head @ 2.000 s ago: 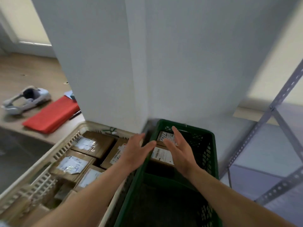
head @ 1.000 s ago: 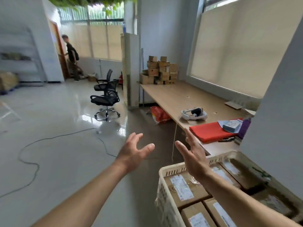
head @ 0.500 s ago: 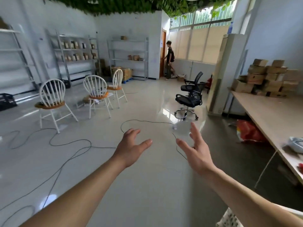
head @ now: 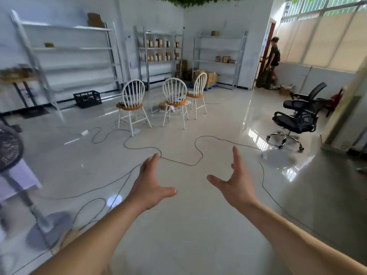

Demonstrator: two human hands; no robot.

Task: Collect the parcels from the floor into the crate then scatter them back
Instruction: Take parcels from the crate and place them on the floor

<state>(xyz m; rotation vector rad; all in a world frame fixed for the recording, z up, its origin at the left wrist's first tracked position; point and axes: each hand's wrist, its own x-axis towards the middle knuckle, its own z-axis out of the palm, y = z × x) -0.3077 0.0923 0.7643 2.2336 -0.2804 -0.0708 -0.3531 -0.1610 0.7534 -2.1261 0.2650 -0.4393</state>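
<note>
1. The left hand (head: 150,185) and the right hand (head: 237,183) were held out in the lower middle of the frame. Their palms were turned toward each other, the fingers were wide and straight, and they held nothing.
2. No parcel lay on the floor (head: 188,231) near the hands. A small brown object (head: 162,105) among the white chairs (head: 132,102) in the upper middle might have been a parcel, but it was too small to tell. A black crate (head: 87,98) stood on the floor at the middle left, under the shelves (head: 65,56). Whether it was the task's crate could not be told.
3. The likeliest trouble was the cable (head: 198,153), which looped across the floor just beyond the fingertips and ran down both sides of the frame. A foot caught in a loop would probably cause a stumble, more so with a loaded crate blocking the view down.
4. A snagged cable might also tug at the fan (head: 10,153) at the left edge, since cables ran close to its base (head: 47,229) in the lower left. A hard pull could tip it.
5. The floor looked glossy, with bright glare patches at the middle right. It might be slippery, and the glare could hide a small parcel.
6. The black office chair (head: 297,118) at the right would likely roll if bumped.
7. Another person (head: 273,56) stood at the doorway in the upper right, well apart from the hands.
</note>
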